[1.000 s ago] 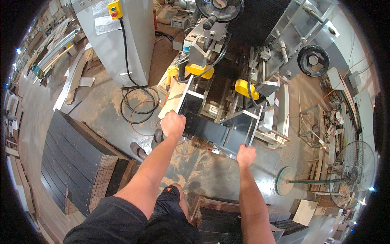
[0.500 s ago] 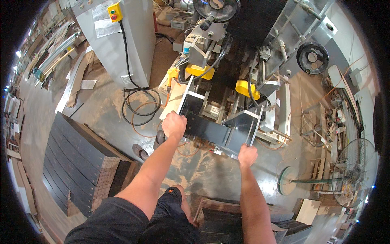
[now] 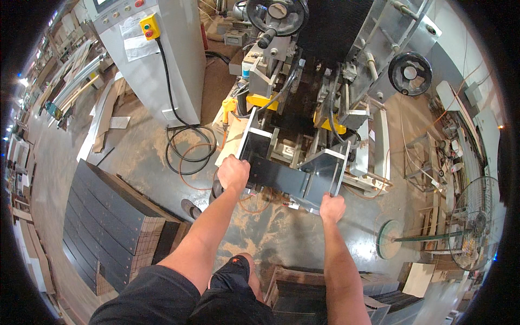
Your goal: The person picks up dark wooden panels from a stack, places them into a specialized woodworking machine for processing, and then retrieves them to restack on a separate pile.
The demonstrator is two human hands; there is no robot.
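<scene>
Both arms reach forward to the near end of a machine with two upright metal side plates and a dark flat panel (image 3: pixel 279 177) spanning between them. My left hand (image 3: pixel 234 173) is closed round the near end of the left side plate (image 3: pixel 248 131), thumb on the inner side. Lower and to the right, my right hand (image 3: pixel 332 208) is closed on the near end of the right side plate (image 3: pixel 326 168). The fingertips of both hands are hidden beneath or behind the plates. Beyond them are a left yellow cover (image 3: pixel 262 102) and a right yellow cover (image 3: pixel 328 123).
A grey control cabinet (image 3: pixel 157 65) bears a yellow button box (image 3: pixel 149 26), whose black cable (image 3: pixel 189 149) coils on the floor. Stacked dark boards (image 3: pixel 111 222) stand at left. Handwheels (image 3: pixel 410 74) top the machine. At right is a floor fan (image 3: pixel 471 233); sawdust lies underfoot.
The view has shifted slightly, bringing more of the cabinet's top in. Both hands keep their grip on the plates. Less of the two yellow covers shows than before.
</scene>
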